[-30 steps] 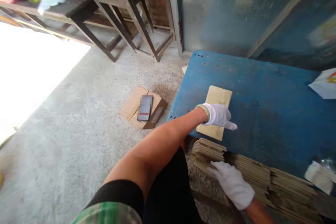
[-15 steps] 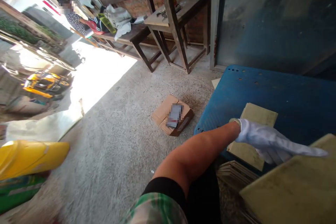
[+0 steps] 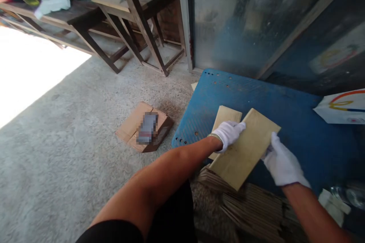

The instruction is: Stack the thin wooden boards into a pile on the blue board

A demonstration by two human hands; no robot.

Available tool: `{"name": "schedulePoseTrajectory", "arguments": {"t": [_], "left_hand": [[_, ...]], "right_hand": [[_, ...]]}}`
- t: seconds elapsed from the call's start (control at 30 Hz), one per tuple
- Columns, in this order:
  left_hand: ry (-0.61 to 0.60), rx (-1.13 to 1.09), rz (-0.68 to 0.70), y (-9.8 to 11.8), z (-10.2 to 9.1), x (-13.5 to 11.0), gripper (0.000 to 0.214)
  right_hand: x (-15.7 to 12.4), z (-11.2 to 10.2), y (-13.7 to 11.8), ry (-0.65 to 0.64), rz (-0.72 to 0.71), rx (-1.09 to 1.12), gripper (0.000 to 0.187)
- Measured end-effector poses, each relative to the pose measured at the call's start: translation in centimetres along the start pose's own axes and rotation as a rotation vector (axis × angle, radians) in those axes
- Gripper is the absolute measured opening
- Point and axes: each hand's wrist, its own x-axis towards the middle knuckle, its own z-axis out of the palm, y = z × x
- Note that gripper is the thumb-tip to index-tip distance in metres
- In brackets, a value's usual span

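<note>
Both my hands wear white gloves and hold one flat tan wooden board just above the near edge of a blue surface. My left hand grips the board's left long edge. My right hand grips its right edge. A second tan board lies flat on the blue surface, partly under the held board and my left hand. Below the blue surface's edge lies a stack of several similar boards.
A flattened cardboard box lies on the concrete floor to the left. Wooden tables stand at the back left. A metal-framed panel rises behind the blue surface. A white printed bag sits at the right, crumpled paper at the lower right.
My right hand has lifted a board from the stack and brought it over the blue surface. My left hand left the lying board and now grips the lifted one. The camera swung left and back.
</note>
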Motion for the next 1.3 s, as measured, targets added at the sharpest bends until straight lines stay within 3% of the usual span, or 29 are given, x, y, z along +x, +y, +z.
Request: {"name": "schedulePoseTrajectory", "arguments": {"t": [0.13,0.27,0.5,0.73,0.87,1.0,1.13,1.2,1.3], "left_hand": [[0.072,0.153,-0.034,-0.1,-0.8,0.7,0.052],[0.156,0.193,-0.116,-0.6,-1.7,1.8,0.051],[0.242,0.298,-0.194,-1.8,-2.6,4.4,0.042],[0.247,0.52,-0.197,-2.8,-2.7,5.6,0.041],[0.26,0.617,-0.215,-2.4,-3.0,5.4,0.038],[0.407,0.636,-0.145,-1.4,-3.3,4.6,0.034],[0.586,0.641,-0.049,-1.7,-3.7,4.8,0.036],[0.536,0.621,-0.095,-2.4,-3.7,5.3,0.041],[0.294,0.588,-0.22,-3.1,-3.3,5.7,0.049]], "right_hand": [[-1.1,0.9,3.8,-0.01,0.12,-0.113,0.055],[0.7,1.7,5.1,-0.016,0.05,-0.331,0.056],[5.4,3.7,5.3,-0.014,-0.082,-0.774,0.051],[6.0,5.3,4.9,-0.028,-0.118,-1.098,0.044],[6.1,5.7,4.8,-0.046,-0.165,-1.255,0.044],[6.0,5.3,4.7,0.011,-0.262,-1.461,0.044],[5.7,4.5,4.7,0.067,-0.275,-1.381,0.045],[5.6,4.2,4.8,0.06,-0.242,-1.288,0.047],[5.1,4.1,5.6,0.008,-0.136,-1.161,0.051]]}}
